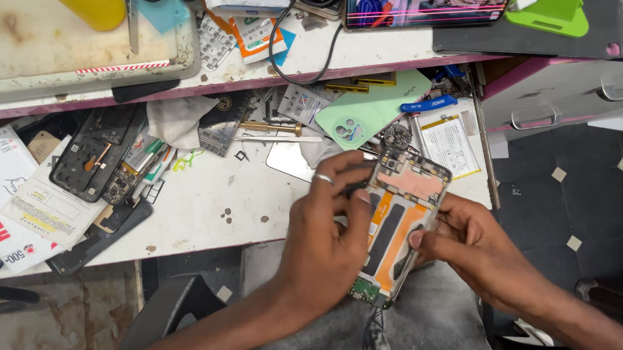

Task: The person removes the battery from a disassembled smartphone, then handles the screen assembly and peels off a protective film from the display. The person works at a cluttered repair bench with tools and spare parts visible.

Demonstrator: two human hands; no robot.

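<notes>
Both forearms reach in from the bottom edge, which cuts them off at the elbow. Above the lap, the left hand (327,223) and right hand (466,242) together grasp one opened phone (403,220), back cover off, orange strips and circuit board exposed; its lower end is partly hidden behind the left wrist. Left fingers curl over its left edge, one wearing a ring (323,179); the right thumb presses its right edge, the other fingers hidden underneath. One white workbench (202,213) lies beyond, cluttered. On it: one green back cover (371,111), one loose battery (448,146), one dark phone frame (93,158). Small parts around them are too jumbled to count.
</notes>
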